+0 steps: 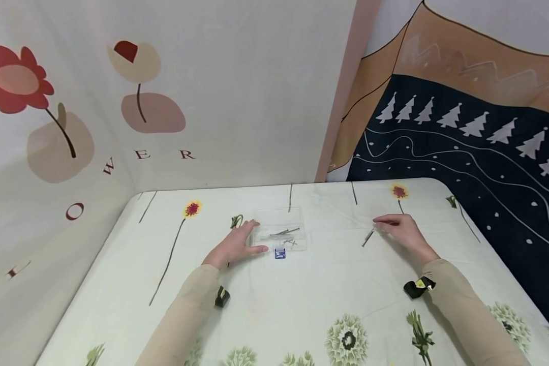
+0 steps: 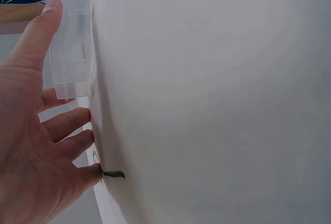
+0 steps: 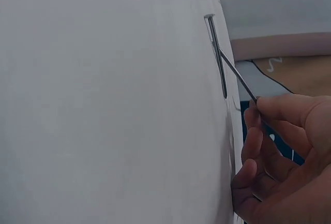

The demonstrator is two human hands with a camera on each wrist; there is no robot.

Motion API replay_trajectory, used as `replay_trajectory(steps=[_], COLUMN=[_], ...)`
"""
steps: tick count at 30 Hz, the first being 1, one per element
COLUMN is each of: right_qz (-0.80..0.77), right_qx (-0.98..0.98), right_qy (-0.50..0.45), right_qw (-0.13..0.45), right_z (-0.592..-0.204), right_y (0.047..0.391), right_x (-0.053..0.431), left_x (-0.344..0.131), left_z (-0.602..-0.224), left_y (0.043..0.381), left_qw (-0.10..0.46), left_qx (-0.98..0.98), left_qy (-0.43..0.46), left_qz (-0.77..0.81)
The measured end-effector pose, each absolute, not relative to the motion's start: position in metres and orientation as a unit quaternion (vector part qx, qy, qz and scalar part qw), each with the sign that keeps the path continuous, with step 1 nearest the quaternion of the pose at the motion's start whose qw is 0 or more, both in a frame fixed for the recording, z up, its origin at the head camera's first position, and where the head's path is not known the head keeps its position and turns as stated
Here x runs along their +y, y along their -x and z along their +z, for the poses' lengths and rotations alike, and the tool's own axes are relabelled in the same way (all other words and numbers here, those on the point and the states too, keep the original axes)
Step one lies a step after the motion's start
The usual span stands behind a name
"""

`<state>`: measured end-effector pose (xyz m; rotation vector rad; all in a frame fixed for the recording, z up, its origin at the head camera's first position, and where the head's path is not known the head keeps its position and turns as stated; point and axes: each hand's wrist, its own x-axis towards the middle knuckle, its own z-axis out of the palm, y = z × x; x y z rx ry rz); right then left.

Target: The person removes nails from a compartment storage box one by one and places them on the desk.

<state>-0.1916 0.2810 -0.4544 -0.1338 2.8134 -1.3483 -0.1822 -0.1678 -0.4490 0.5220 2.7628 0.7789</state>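
Note:
A clear plastic box (image 1: 274,216) with a blue latch (image 1: 280,253) lies on the table. Inside it are several metal nails (image 1: 284,232), loosely grouped. My left hand (image 1: 235,247) is at the box's left end, fingers spread; in the left wrist view its straight thumb lies along the front of the box (image 2: 72,71). Farther right, my right hand (image 1: 400,231) pinches a thin metal nail (image 3: 240,77) between thumb and forefinger. The far end of that nail meets what look like more nails (image 3: 218,61) lying on the cloth; their exact number is hard to tell.
A white cloth (image 1: 256,300) printed with flowers covers the table. Behind it hangs a pale curtain (image 1: 256,101) with flower prints, and at right a dark cloth with white trees (image 1: 476,124). Black straps (image 1: 419,287) sit at both wrists.

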Motion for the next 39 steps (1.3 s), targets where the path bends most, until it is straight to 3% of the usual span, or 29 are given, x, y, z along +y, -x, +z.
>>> replay_trajectory(steps=[15,32,39], right_qz=[-0.447,-0.495,-0.485], right_qx=[0.893,0.863,0.867], right_qy=[0.059,0.098,0.109], right_qw=[0.005,0.016,0.025], right_z=[-0.455,-0.452,-0.415], right_y=[0.192,0.194,0.176], right_x=[0.285,0.249,0.214], left_x=[-0.17,-0.168,-0.169], left_z=[-0.449,-0.45,-0.451], left_y=[0.184,0.185,0.184], left_qw=[0.12,0.127,0.123], left_qx=[0.941,0.941,0.942], left_qy=[-0.179,-0.172,-0.174], left_qz=[0.262,0.26,0.261])
